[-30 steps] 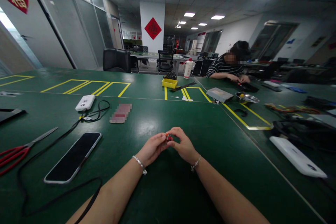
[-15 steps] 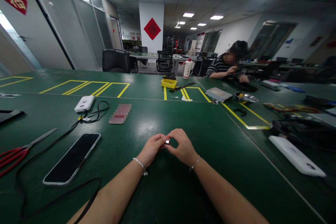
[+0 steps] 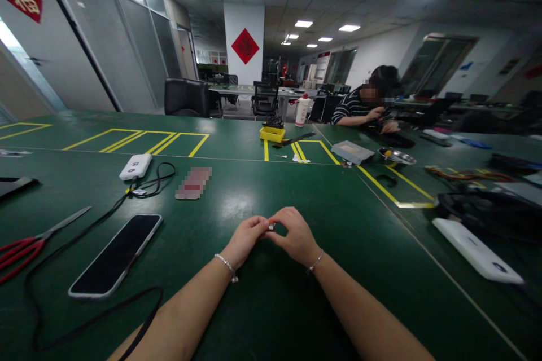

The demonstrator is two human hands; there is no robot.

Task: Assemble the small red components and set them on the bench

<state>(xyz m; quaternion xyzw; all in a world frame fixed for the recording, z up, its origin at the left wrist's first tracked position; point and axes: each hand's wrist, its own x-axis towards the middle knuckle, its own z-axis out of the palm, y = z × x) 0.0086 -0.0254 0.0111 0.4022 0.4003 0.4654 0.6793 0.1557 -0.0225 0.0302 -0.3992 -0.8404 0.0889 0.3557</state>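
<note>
Between my two hands is a small part (image 3: pixel 271 226), orange on top with a shiny silvery-white face; it is too small to name. The fingers of my left hand (image 3: pixel 245 240) are closed on it from the left. My right hand (image 3: pixel 295 237) pinches it from the other side, thumb below and forefinger above. Both hands are just over the green tabletop (image 3: pixel 241 316), and a bracelet circles each wrist. Left of my hands lies a smartphone (image 3: pixel 116 256) with a dark screen and pale case.
Red-handled scissors (image 3: pixel 25 248), a black cable (image 3: pixel 91 225) and a white power bank (image 3: pixel 135 167) lie to the left. Rightward are a white device (image 3: pixel 478 251) and a metal bowl (image 3: pixel 398 156). A yellow tray (image 3: pixel 272 134) stands further back. Another person (image 3: pixel 368 104) sits at the far right.
My hands stay together on the small part, which has tilted slightly between the fingertips. The surroundings are the same, apart from a very slight shift of the view.
</note>
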